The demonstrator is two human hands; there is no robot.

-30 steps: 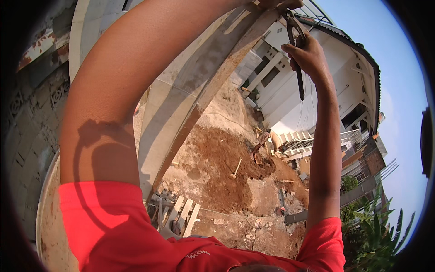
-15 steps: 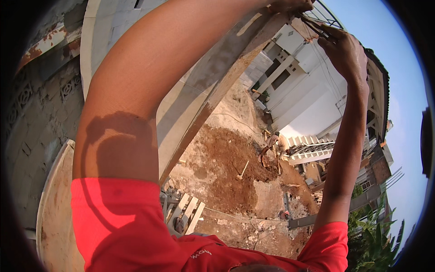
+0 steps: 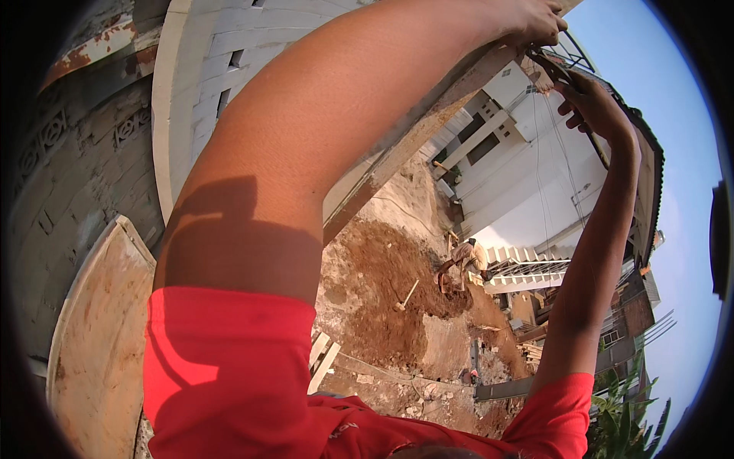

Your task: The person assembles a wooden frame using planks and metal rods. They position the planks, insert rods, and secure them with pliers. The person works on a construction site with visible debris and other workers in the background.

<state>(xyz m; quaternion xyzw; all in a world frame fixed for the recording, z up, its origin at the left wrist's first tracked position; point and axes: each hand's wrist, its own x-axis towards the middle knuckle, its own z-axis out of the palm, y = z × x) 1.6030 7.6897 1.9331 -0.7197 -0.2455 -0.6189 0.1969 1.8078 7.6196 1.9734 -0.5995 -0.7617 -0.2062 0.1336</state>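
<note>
Both my bare arms reach up in red short sleeves. At the top edge my left hand point(image 3: 535, 21) is at the upper end of a long, slanting beam point(image 3: 440, 111), its fingers curled; what they hold, if anything, is hidden. Just right of it, my right hand point(image 3: 596, 107) grips a dark, slim-handled hand tool like pincers point(image 3: 552, 67), whose tip points toward the beam's end. My left forearm covers much of the beam, so the tool's jaws are hard to make out.
Far below, a person point(image 3: 466, 256) bends over dug brown soil point(image 3: 375, 268). A long-handled tool point(image 3: 410, 294) lies nearby. White stairs point(image 3: 527, 269) adjoin a white building point(image 3: 527, 153). At left are a wooden panel point(image 3: 103, 336) and a grey block wall point(image 3: 267, 34).
My left hand and forearm have shifted right along the top, showing more of the hand. My right hand has moved slightly right and down with the tool; its lower fingers look looser.
</note>
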